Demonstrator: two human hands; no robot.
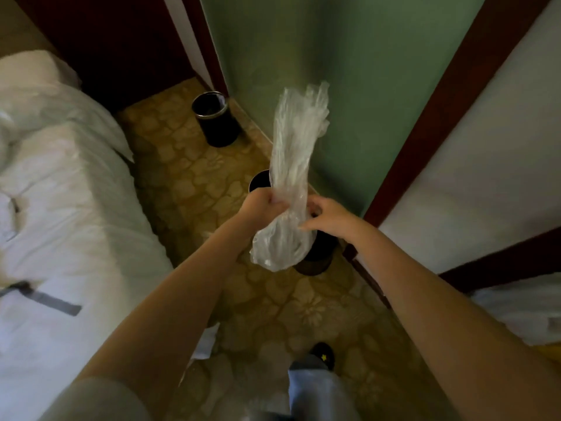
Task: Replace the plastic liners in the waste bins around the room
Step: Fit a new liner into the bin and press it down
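liner [291, 177], bunched lengthwise, is held above the near bin [321, 250] on the floor [188, 183], long axis running forward, left hand [264, 205] gripping its waist, right hand [328, 217] pinching its edge just beside.

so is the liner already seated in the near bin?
No: the liner is bunched up in the air, gripped by the left hand and right hand above the near bin.
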